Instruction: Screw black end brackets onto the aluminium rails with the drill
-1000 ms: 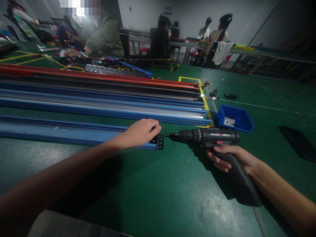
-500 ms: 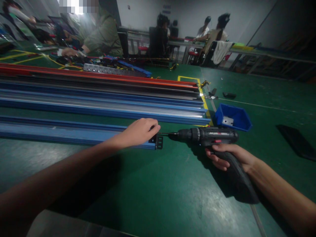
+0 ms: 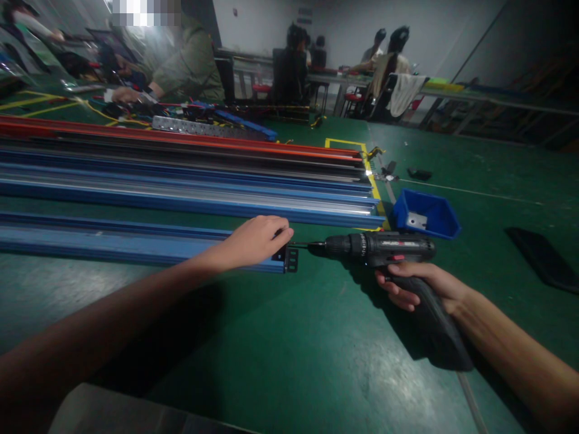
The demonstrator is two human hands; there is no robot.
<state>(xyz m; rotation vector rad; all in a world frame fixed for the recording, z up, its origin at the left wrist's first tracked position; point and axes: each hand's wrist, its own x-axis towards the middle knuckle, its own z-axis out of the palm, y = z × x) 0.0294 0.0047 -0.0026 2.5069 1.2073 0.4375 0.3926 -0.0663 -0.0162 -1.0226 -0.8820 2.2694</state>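
My left hand [image 3: 256,240] rests curled over the right end of a long blue metal rail [image 3: 113,244] lying on the green floor, its fingers pinched at a small black end bracket [image 3: 292,259]. My right hand [image 3: 423,284] is wrapped round the handle of a black cordless drill [image 3: 384,248]. The drill lies level and points left, with its bit tip against the rail's end just beside my left fingertips.
Several long blue, silver and red rails [image 3: 190,175] lie in a row behind. A blue bin [image 3: 427,212] holding a metal piece stands behind the drill. A dark flat mat [image 3: 543,258] lies at right. Other people sit at tables [image 3: 344,81] further back.
Almost nothing differs; the drill has stayed pressed against the rail end, and both hands keep their hold.
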